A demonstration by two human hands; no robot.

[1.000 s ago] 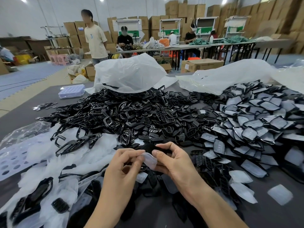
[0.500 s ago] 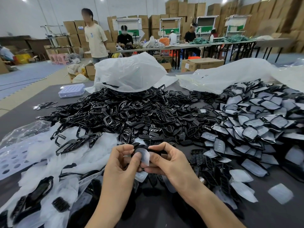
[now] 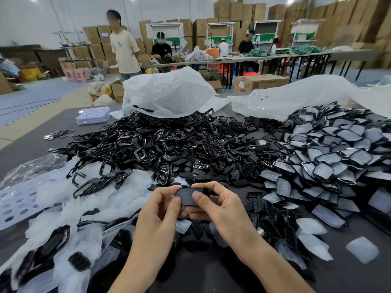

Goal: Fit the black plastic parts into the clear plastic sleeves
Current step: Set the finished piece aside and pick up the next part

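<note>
Left hand (image 3: pixel 160 211) and right hand (image 3: pixel 221 208) pinch one black part (image 3: pixel 187 197) between curled fingers (image 3: pixel 198 198), just above the bench (image 3: pixel 25 144). Behind: one loose black heap (image 3: pixel 169 144), one sleeved heap (image 3: pixel 338 157), past counting. A standing person's shirt (image 3: pixel 124 51) reads "3".

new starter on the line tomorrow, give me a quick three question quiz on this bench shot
1. True or false: the left hand and the right hand both grip one black part.
2. The heap of sleeved parts lies where, relative to the bare black parts? A: on the person's left. B: on the person's right. C: under a cardboard box.
3. Fill in: the lilac tray sits on the table at its far ____ side.

Key: 1 true; 2 B; 3 left.
</note>
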